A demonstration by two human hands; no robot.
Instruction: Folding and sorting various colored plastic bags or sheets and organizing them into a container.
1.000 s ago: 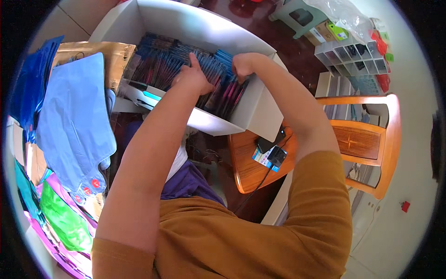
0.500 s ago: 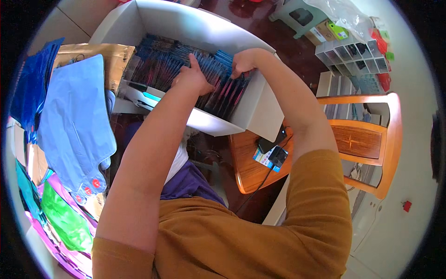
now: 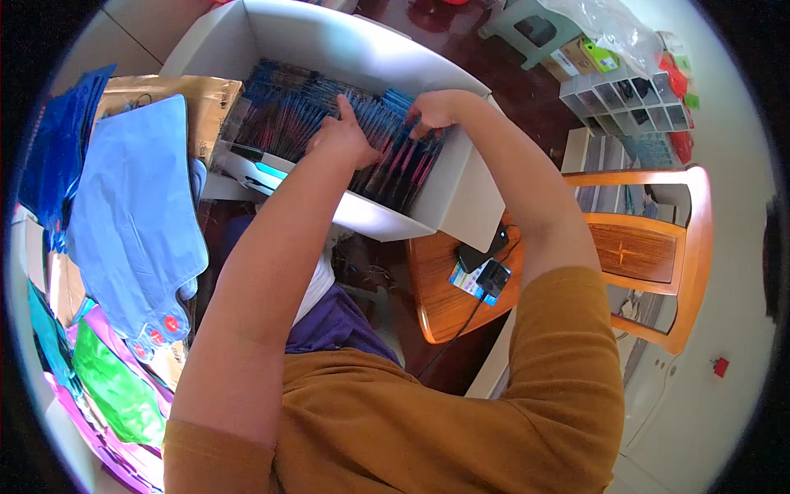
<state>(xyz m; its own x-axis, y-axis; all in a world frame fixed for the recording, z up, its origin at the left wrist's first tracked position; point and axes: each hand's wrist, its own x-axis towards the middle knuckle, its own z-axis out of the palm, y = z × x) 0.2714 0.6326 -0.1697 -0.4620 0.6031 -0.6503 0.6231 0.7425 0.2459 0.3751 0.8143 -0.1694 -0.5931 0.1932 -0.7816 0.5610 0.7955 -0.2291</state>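
nearest, the person's mustard t-shirt (image 3: 444, 420) spans the bottom, both bare forearms reaching forward from its sleeves. to the left, a bright green plastic package (image 3: 111, 383) lies nearer than the light blue plastic pouches (image 3: 136, 218), which rest over a brown sheet (image 3: 218, 95). to the right, on the seat of a wooden chair (image 3: 642, 249), a small black device (image 3: 494, 278) with a cable sits on a blue and white card (image 3: 466, 282), just beside a black phone (image 3: 471, 259).

past these stands a long white box (image 3: 370, 218), packed with thin blue and dark plastic-wrapped packets (image 3: 288, 119) standing on edge. the left hand (image 3: 341, 142) is over them near the box's near edge, its fingers (image 3: 342, 107) spread wide, index pointing forward and thumb out to the right. the right hand (image 3: 440, 107) bends down by the box's right end, its fingers partly curled at the packets; whether they grip one, one cannot tell.

farthest off, a pale green plastic stool (image 3: 531, 58) and a grey compartment rack (image 3: 625, 103) stand beyond the box.
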